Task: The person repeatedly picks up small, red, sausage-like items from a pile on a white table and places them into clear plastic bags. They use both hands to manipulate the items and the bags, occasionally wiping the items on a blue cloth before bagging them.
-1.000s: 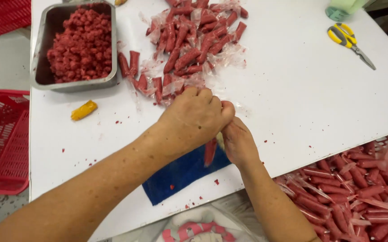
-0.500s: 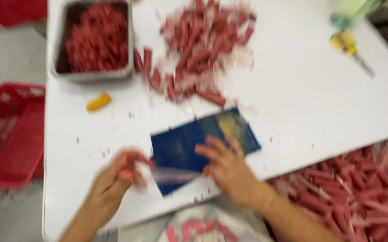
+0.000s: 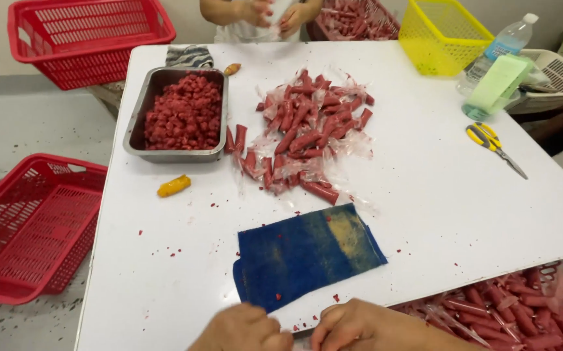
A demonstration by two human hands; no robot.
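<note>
My left hand (image 3: 242,329) and my right hand (image 3: 358,325) sit together at the table's near edge, fingers curled and knuckles up. Anything between them is hidden below the frame. Just beyond them lies a blue cloth (image 3: 302,256), flat on the white table (image 3: 437,214) and dotted with red crumbs. Farther off is a pile of red sticks in clear wrappers (image 3: 307,130). Left of that pile stands a metal tray (image 3: 164,156) full of red pieces.
A small yellow piece (image 3: 173,186) lies near the tray, and yellow scissors (image 3: 491,144) lie at the right. Red baskets (image 3: 28,227) (image 3: 86,39) stand at the left; a yellow basket (image 3: 447,36) and bottle (image 3: 503,47) are far right. Another person's hands (image 3: 268,13) work opposite. A basket of wrapped sticks (image 3: 522,312) sits lower right.
My hands have drawn back from the pile and cloth to the near edge of the table. The view has tilted up, and the cloth now lies uncovered.
</note>
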